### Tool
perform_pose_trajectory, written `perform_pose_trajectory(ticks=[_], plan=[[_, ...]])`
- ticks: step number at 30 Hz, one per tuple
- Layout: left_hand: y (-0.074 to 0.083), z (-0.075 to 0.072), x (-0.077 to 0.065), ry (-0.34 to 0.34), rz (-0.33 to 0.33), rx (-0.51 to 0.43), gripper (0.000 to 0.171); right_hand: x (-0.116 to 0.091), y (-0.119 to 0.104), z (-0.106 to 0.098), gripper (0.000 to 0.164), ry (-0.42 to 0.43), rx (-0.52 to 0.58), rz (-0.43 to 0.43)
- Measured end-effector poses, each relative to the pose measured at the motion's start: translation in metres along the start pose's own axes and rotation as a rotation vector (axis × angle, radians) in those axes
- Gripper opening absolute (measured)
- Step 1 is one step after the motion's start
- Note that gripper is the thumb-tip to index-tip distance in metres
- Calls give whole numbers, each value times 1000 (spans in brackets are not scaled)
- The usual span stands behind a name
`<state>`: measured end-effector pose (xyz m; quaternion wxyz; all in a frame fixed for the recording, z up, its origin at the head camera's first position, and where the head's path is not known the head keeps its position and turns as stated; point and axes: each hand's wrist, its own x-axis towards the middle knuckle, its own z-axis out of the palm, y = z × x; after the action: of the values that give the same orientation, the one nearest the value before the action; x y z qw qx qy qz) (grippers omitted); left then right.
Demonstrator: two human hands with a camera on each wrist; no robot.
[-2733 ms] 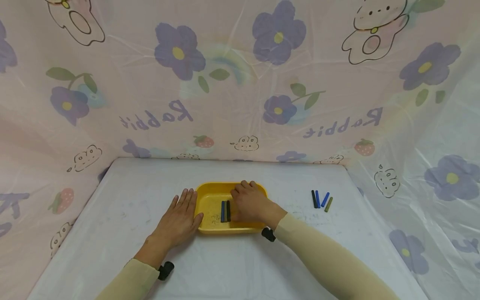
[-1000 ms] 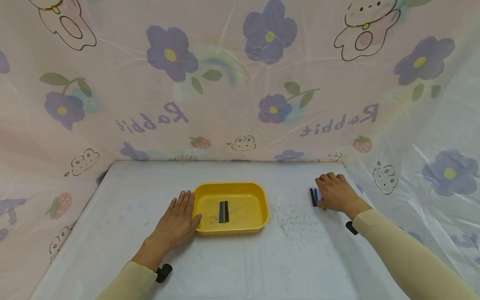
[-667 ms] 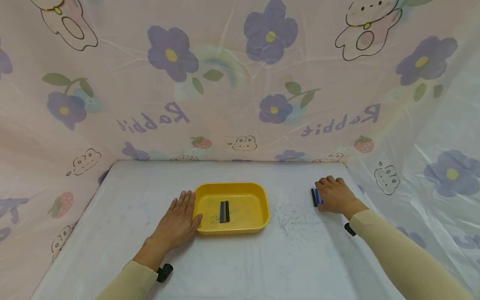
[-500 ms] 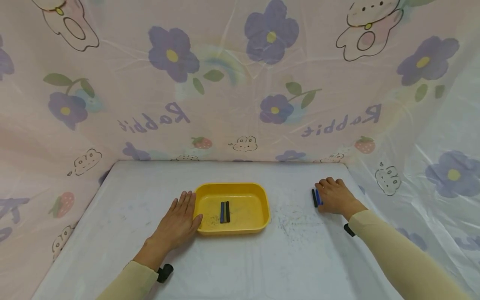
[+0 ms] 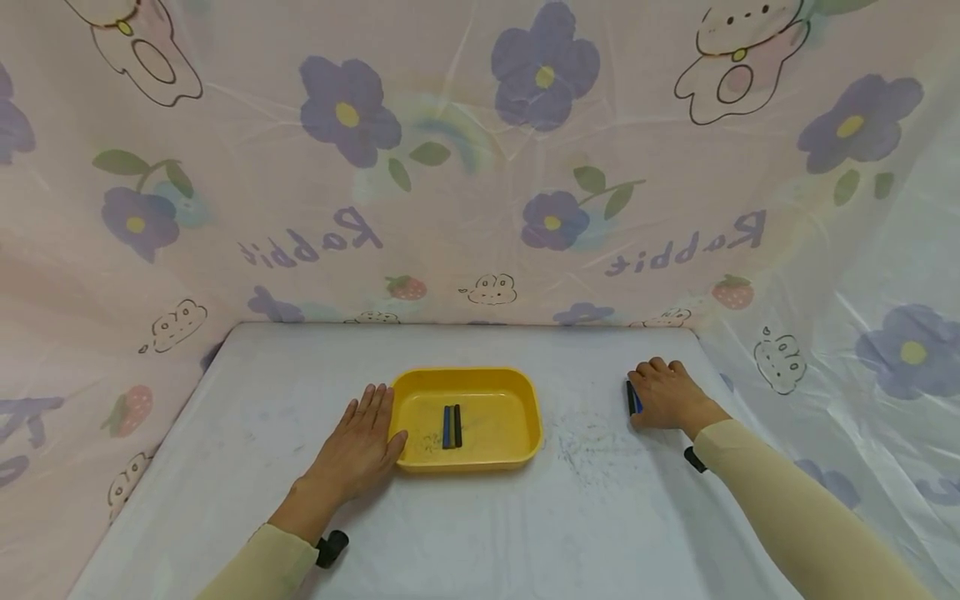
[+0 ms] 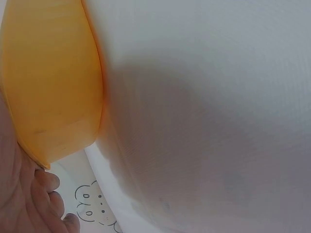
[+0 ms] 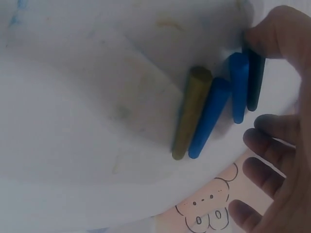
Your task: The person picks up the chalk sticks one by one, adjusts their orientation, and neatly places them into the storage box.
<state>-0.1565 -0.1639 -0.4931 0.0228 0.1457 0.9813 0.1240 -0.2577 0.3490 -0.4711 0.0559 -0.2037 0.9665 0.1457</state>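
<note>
In the head view my left hand (image 5: 354, 454) lies with straight fingers along the left side of a yellow tray (image 5: 480, 467). Inside the tray, blue, olive and black crayons (image 5: 452, 427) stand side by side in a row. My right hand (image 5: 666, 398) is over a second group of crayons on the right of the table. The right wrist view shows this group: an olive crayon (image 7: 191, 114), a blue one (image 7: 210, 119), another blue one (image 7: 238, 88) and a dark one (image 7: 255, 82). My thumb is at the dark crayon's near end; the other fingers are spread apart beyond it.
A white table cover (image 5: 480, 533) with smudged crayon marks (image 5: 585, 442) lies under everything. Behind and at the sides hangs a pink curtain (image 5: 450, 192) printed with flowers and rabbits.
My right hand has left the tray and moved right to the loose crayons, then shifted slightly left, covering more of them. The left hand has stayed at the tray.
</note>
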Motion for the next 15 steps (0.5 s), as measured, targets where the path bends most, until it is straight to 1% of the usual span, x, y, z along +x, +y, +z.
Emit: perform_pose_trajectory(ticks=[5, 11, 15], plan=[[0, 0, 0, -5, -3, 3, 78, 3, 1, 1, 69, -13, 8, -4], [0, 1, 0, 9, 5, 7, 78, 4, 2, 0, 65, -27, 6, -27], [0, 1, 0, 6, 7, 10, 78, 8, 2, 3, 67, -7, 5, -31]])
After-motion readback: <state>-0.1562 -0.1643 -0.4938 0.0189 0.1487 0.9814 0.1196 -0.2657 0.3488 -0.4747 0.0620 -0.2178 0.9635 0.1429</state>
